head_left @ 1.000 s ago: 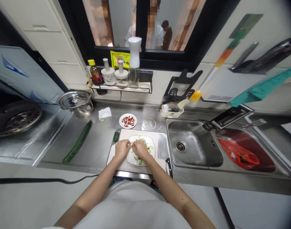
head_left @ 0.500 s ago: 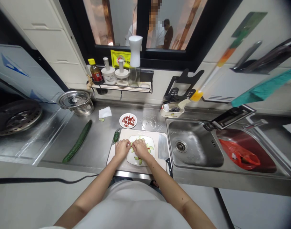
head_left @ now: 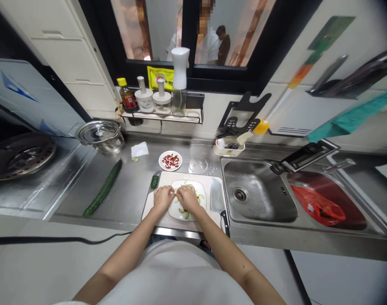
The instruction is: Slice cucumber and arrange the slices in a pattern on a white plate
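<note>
A square white plate (head_left: 198,207) lies on the pale cutting board (head_left: 214,220), with green cucumber slices (head_left: 184,213) set in small clusters and bits of red among them. At the plate's left side my left hand (head_left: 163,198) and my right hand (head_left: 187,198) come together, fingertips pinched on a pale green cucumber slice (head_left: 176,191). The fingers partly cover it. A cleaver (head_left: 216,195) rests along the board's right side, black handle toward me. A short cucumber piece (head_left: 154,182) lies at the upper left corner. Beyond the board stands a small white dish (head_left: 170,161) of chopped red pieces.
Left on the steel counter are a long cucumber (head_left: 103,188), a lidded pot (head_left: 101,137) and a white tissue (head_left: 139,149). A double sink (head_left: 260,190) is at right, with a red plastic bag (head_left: 319,205) in its far basin. Seasoning jars (head_left: 145,101) line a wall rack.
My hands stay at the same spot on the plate; the right fingers have shifted very slightly. Nothing else on the counter has moved.
</note>
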Demonstrator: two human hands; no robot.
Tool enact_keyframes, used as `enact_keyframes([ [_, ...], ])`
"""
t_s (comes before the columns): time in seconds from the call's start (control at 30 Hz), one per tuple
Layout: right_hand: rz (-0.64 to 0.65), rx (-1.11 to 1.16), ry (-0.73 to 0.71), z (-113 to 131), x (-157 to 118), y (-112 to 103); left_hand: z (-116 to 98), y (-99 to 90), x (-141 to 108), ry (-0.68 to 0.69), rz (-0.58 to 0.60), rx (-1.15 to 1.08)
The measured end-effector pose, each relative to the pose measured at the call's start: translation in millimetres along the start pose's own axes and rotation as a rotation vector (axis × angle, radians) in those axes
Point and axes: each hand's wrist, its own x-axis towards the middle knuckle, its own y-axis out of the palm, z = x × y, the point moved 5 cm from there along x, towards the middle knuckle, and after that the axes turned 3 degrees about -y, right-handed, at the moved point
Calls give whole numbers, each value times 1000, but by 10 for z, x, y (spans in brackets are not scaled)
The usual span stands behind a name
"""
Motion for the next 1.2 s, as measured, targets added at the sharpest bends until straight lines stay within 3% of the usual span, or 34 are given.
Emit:
enact_keyframes([
  [0.33, -37, 41, 25, 14, -20, -30, 10, 1, 10, -11, -8, -46],
  [0.5, -192, 144, 103, -114, -128, -242, 75, -53, 20, -42, -70, -153],
  [0.7, -508, 347, 247, -528, -584, -677, 301, -88, 25, -51, -145, -301],
  [0.8, -529, 407, 403, -728, -912, -739, 469, -30, 12, -57, -131, -381],
  [0.9, -465, 418, 512, -821, -1197, -648, 631, 51, -27, -84, -114, -463],
  [1.0, -351, 465, 630, -840, -1388, -419, 695, 132, -94, -93, -76, -517],
  [1.1, -231, 538, 706, -790, -1457, -162, 640, 185, -188, -116, -17, -564],
  [1.2, -181, 555, 671, -696, -1420, -14, 511, 214, -289, -151, 83, -595],
])
